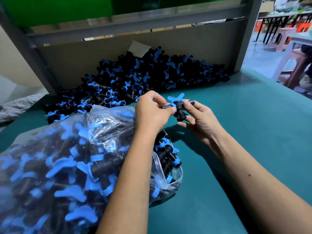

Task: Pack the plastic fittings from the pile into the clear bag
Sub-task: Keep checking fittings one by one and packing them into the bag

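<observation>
Both hands meet above the table, a smooth teal surface. Left hand, fingers curled, pinches one end of a single black plastic T-shaped fitting with a blue winged collar; right hand pinches the opposite end between thumb and fingertips. At lower left lies one crinkled clear plastic bag, nearly full of identical fittings, too many to count, its open mouth under the left forearm. Behind it, a loose pile of the same black-and-blue fittings rests against a grey cardboard backboard.
</observation>
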### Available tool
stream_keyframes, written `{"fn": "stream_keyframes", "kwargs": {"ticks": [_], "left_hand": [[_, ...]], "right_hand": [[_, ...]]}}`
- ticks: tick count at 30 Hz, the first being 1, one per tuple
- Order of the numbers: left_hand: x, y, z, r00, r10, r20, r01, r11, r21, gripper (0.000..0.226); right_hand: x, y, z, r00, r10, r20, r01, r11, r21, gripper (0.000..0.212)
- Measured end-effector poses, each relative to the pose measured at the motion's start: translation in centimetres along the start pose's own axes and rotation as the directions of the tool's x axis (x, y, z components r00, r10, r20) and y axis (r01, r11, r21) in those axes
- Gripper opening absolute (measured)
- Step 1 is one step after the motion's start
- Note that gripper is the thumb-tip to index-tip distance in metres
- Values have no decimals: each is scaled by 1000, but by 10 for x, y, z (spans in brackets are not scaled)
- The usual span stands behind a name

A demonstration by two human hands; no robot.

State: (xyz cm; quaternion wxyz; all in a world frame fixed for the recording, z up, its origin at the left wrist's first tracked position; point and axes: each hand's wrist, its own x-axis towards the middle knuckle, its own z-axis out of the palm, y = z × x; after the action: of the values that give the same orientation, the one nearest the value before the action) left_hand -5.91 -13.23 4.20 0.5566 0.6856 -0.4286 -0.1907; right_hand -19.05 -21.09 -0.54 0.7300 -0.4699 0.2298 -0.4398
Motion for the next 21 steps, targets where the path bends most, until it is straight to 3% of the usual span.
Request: {"fn": "stream_keyframes", "kwargs": {"ticks": [12, 17, 21], "left_hand": [[1, 0, 1, 999, -40, -8, 40, 999, 18, 30], [3, 0, -1, 990, -63, -127, 61, 998, -23, 31], [5, -2, 1, 997, -44, -58, 45, 999, 25, 21]], "right_hand": [[1, 8, 0, 999, -43, -18, 43, 999, -5, 28], [6, -2, -18, 982, -49, -181, 52, 999, 13, 21], [6, 7, -12, 998, -49, -50, 54, 993, 106, 20]]}}
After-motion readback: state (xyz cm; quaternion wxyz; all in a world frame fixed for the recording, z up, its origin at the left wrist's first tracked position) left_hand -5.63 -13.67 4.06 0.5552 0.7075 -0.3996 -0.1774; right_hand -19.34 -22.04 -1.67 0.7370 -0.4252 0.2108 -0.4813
